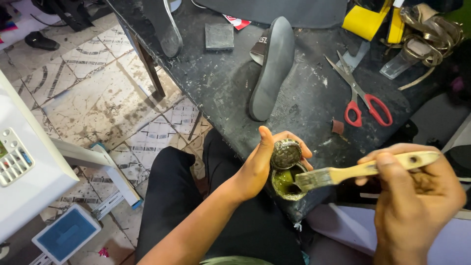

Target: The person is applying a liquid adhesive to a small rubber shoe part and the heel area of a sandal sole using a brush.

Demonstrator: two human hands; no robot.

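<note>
My left hand (257, 164) holds a small round tin (284, 186) of yellow-green glue at the near edge of the worktable, and its fingers also hold the tin's crusted lid (286, 153) just above the opening. My right hand (417, 191) grips a wooden-handled flat brush (363, 170), whose bristles dip into the tin from the right. A dark shoe sole (271, 68) lies on the black table (221, 88) beyond my left hand.
Red-handled scissors (360, 100) lie to the right of the sole. A grey square block (219, 36) and a second sole (164, 24) sit at the back. Yellow material (365, 19) and strappy heeled sandals (427, 39) are at far right. Tiled floor (98, 98) lies left.
</note>
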